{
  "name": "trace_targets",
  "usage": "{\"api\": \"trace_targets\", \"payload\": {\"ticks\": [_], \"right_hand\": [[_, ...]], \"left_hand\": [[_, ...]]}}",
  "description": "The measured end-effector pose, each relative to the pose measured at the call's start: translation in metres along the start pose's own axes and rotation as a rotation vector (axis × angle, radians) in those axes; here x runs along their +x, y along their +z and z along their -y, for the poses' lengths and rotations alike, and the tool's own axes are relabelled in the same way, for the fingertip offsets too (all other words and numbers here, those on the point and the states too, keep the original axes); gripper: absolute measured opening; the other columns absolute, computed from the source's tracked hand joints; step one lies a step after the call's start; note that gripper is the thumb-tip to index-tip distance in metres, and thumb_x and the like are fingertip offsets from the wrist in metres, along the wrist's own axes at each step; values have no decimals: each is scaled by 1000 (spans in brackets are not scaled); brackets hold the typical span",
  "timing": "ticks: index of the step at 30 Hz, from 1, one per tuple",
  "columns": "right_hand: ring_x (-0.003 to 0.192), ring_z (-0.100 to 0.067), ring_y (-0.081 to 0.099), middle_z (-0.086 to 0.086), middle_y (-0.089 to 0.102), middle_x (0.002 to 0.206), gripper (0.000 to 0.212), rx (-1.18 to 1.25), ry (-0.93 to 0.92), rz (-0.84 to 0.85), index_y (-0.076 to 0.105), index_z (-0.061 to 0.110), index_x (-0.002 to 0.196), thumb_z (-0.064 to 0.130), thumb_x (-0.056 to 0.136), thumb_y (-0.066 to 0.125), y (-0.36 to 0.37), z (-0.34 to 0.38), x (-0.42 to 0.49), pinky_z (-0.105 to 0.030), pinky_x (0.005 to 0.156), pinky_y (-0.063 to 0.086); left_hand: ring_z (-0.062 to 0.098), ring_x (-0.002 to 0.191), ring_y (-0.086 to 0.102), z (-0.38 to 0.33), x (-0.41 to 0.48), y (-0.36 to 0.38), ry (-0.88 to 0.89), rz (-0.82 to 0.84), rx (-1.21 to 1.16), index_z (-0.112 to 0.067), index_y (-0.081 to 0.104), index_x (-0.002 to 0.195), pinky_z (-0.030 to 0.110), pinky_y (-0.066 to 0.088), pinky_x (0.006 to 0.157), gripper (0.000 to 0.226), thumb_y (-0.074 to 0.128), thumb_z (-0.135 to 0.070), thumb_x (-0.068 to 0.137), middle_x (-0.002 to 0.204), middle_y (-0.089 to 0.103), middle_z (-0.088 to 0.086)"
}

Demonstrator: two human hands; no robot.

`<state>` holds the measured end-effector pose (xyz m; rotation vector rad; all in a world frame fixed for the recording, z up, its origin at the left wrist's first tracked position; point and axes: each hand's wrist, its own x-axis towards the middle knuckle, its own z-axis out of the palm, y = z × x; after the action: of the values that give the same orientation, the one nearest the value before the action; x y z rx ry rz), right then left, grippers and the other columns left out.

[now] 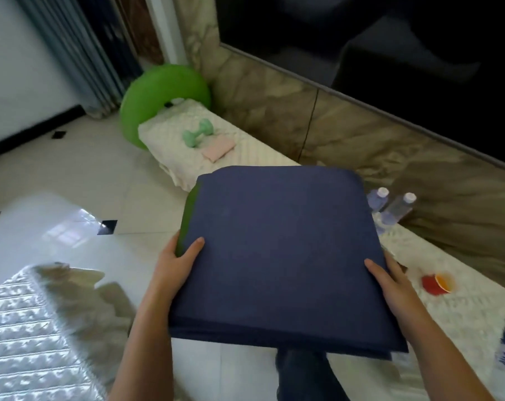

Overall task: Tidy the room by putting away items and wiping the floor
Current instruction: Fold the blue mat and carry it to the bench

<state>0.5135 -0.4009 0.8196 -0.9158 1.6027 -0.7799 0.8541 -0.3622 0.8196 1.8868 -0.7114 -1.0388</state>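
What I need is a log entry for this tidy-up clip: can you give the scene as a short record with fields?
Held: folded blue mat, green edge showing on its left side
Left hand: grips the mat's left edge, thumb on top
Right hand: grips the mat's right edge, thumb on top
Bench: low, cream cover, along the wall
On the bench: green dumbbell, pink cloth, two bottles, red cup
Behind the bench: green ball
Floor: glossy pale tiles
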Motion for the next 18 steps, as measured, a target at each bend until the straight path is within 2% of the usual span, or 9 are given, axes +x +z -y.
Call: {"api": "trace_targets", "payload": {"ticks": [6,11,16,18], "right_hand": [[107,-22,55,4,53,127,44,-37,22,58,42,34,134,37,91,51,44,39,133,-39,88,44],[106,-20,51,2,50,132,46,-33,26,66,40,33,136,34,92,51,71,83,225,-38,90,42],[112,-20,51,5,50,132,49,-11,76,4,40,33,137,36,90,53,88,103,288,-40,96,42],[108,-20,53,7,52,126,43,28,97,-34,44,32,133,32,91,53,99,102,306,-38,90,43]], "left_hand": [[9,86,61,-37,118,26,-34,-36,-12,-19,54,125,27,48,76,39,62,-27,87,106,63,-3],[21,96,65,-75,216,50,-102,-7,-34,-26,59,117,39,53,89,33,65,-28,84,108,67,0],[19,93,65,-96,298,79,-139,52,-12,-21,54,126,34,53,80,44,65,-30,84,107,66,0],[18,91,65,-99,333,90,-144,105,16,-21,55,125,31,53,75,43,65,-30,84,107,66,0]]}}
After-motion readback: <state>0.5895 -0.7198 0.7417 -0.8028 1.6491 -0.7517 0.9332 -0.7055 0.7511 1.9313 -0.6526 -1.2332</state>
